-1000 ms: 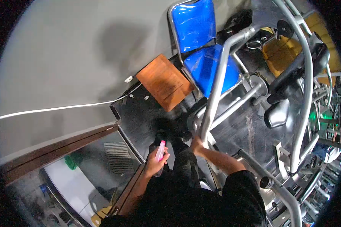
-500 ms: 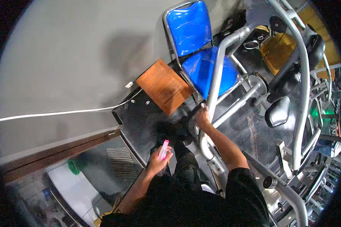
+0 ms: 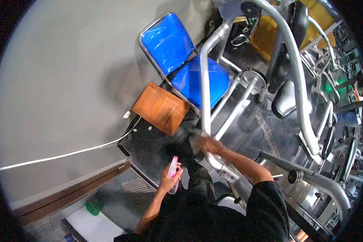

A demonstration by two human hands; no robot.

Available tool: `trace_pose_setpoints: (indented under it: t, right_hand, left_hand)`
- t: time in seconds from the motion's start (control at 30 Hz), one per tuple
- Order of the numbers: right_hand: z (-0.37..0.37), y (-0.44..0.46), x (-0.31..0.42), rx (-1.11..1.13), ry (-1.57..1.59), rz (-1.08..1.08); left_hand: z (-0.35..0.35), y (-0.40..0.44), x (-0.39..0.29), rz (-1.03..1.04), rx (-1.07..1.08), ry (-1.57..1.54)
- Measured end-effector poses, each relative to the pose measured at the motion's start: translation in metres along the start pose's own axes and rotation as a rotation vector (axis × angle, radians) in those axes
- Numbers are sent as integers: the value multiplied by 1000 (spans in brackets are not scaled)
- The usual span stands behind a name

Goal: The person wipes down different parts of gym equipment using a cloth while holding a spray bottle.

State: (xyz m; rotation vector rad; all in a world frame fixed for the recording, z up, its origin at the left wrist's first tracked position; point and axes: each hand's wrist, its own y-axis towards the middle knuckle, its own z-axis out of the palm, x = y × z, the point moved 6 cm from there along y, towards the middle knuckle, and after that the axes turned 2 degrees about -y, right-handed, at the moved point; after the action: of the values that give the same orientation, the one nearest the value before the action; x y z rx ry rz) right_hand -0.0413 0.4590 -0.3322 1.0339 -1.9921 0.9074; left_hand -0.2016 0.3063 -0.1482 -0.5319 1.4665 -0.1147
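Note:
My left hand is wrapped round a small spray bottle with a pink-and-white head, its clear body showing below the fingers. My right hand is smeared by motion at the lower part of a silver tubular gym machine frame. A dim greyish blur lies at its fingertips, and I cannot make out whether it is a held thing. Beyond the frame stands a blue padded chair, and beside that a brown wooden stool.
A white cable runs along the grey wall to the floor. Bottom left are a striped mat and a green coiled thing. More gym machines with black pads crowd the right, where a person's arm shows at the edge.
My right hand has moved down along the silver tube and is now blurred. The view has shifted, with the chair and stool lower and further left. The spray bottle stays in my left hand.

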Motion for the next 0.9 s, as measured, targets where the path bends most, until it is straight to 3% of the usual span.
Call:
trace_pose_setpoints:
  t: [0.03, 0.07, 0.13, 0.2, 0.27, 0.43, 0.53, 0.67, 0.7, 0.77, 0.9]
  right_hand:
    - [-53, 11, 25, 7, -632, 120]
    - [-83, 17, 36, -305, -854, -185]
    - [-106, 19, 39, -462, -430, 136]
    - [-82, 16, 41, -595, -392, 256]
    - [-47, -2, 56, -798, -421, 269]
    - [1, -68, 102, -707, -355, 334]
    - [-6, -62, 88, -775, -279, 280]
    - [-72, 13, 62, -863, -395, 391]
    - [-93, 33, 53, -849, -288, 478]
    - [-137, 69, 48, -959, -351, 463]
    - [-138, 84, 43, -973, -309, 536]
  left_hand:
    - [1, 1, 0, -13, 10, 5]
    - [2, 2, 0, -13, 20, 11]
    - [6, 5, 0, -9, 62, 51]
    - [10, 7, 0, -8, 91, 59]
    - [13, 12, -3, 0, 115, 67]
    - [18, 22, -2, -3, 168, 76]
    - [17, 30, -4, -21, 192, 62]
    - [9, 41, -8, -64, 203, 104]
    - [9, 44, -11, -67, 225, 97]
    - [6, 58, -17, -65, 265, 95]
    - [-3, 83, -24, -90, 372, 173]
